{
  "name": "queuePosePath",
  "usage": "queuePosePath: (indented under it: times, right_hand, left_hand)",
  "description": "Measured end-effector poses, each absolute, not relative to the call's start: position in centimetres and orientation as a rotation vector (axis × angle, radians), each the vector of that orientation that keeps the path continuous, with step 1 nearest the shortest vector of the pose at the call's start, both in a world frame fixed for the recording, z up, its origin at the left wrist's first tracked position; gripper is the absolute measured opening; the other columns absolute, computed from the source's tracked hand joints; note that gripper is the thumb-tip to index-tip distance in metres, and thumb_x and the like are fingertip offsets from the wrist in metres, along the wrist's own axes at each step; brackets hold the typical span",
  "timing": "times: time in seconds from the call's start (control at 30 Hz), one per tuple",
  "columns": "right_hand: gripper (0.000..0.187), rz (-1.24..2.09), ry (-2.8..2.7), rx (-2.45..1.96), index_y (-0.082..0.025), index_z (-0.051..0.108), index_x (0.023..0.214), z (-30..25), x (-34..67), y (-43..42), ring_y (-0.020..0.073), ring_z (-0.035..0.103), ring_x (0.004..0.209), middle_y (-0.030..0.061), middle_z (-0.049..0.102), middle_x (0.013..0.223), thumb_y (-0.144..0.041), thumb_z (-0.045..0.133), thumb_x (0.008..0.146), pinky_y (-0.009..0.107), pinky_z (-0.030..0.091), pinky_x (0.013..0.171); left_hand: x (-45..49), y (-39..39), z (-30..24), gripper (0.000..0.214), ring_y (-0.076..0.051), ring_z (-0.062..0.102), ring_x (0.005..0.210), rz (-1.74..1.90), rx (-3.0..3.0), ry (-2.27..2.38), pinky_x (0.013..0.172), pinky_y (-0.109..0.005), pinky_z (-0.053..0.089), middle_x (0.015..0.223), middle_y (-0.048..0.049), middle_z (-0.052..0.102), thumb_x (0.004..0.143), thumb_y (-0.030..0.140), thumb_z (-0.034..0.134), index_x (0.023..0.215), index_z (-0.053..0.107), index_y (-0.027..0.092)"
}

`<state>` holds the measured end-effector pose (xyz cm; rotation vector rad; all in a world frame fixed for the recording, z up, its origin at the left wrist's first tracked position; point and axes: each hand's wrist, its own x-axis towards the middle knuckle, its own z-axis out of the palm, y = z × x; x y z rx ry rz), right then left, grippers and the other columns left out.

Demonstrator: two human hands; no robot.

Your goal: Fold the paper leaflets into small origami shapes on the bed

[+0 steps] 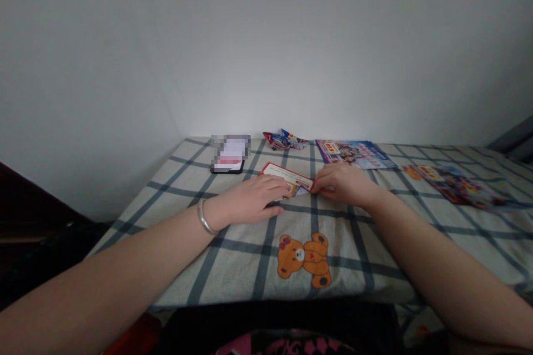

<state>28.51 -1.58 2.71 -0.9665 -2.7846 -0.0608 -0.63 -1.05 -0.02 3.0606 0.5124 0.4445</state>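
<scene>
A left hand (257,199) lies flat, fingers extended, across a folded paper (296,177) on the cloth-covered desk (233,277), apparently steadying it; the right hand (345,184), grip narrow, pinches its right corner (probably for control).

Smooth metal bracelet (204,219); matt fabric tablecloth (233,274); paper sheet (293,177), perhaps glossy.

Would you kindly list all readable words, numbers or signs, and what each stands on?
No text reads surely.
Red-edged paper: lines too small.
Back leaflet: yellow-patch figures blurred.
Right-hand leaflet: blurred.
Folded paper behind: too small.
Phone: screen pixelated.
Dark garment: pink lettering unclear.
</scene>
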Motion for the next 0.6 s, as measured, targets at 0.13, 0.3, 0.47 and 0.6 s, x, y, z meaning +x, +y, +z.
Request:
queuePosePath:
  times: [0.13,0.3,0.47,0.6]
  right_hand:
    - [0.022,-0.143,-2.772,-1.023,-0.024,0.076,0.089,2.7,28.9,-1.5,0.0186,0.066,0.085,0.0017,0.074,0.087,-0.011,0.060,0.080,0.031,0.047,0.079]
    - [0.021,-0.256,-2.634,-1.164,-0.022,0.074,0.094,1.7,28.8,-0.8,0.0217,0.065,0.090,0.0041,0.074,0.092,-0.015,0.056,0.086,0.034,0.048,0.082]
    - [0.025,-0.186,-2.573,-1.195,-0.019,0.070,0.109,0.5,28.5,-0.1,0.0230,0.064,0.099,0.0073,0.072,0.105,-0.024,0.056,0.089,0.038,0.049,0.091]
    - [0.027,-0.204,-2.522,-1.234,-0.018,0.071,0.112,0.0,28.4,0.0,0.0261,0.063,0.104,0.0096,0.071,0.111,-0.028,0.056,0.090,0.043,0.049,0.095]
  left_hand:
    - [-0.6,-0.9,-0.2,0.036,-0.024,0.047,0.130,0.466,3.024,0.546,0.111,-0.043,0.038,0.134,-0.0113,0.056,0.096,0.033,0.054,0.128,0.053,0.017]
    - [0.5,-1.9,-0.3,0.040,-0.026,0.049,0.124,0.457,3.018,0.717,0.108,-0.042,0.039,0.133,-0.0113,0.054,0.097,0.040,0.051,0.130,0.054,0.016]
    - [1.0,-2.8,-0.3,0.050,-0.029,0.046,0.124,0.442,3.035,0.815,0.107,-0.043,0.038,0.134,-0.0124,0.051,0.094,0.047,0.055,0.134,0.052,0.017]
    - [0.4,-2.3,-0.3,0.050,-0.028,0.045,0.126,0.386,3.075,0.685,0.108,-0.044,0.037,0.138,-0.0103,0.047,0.096,0.043,0.053,0.143,0.044,0.027]
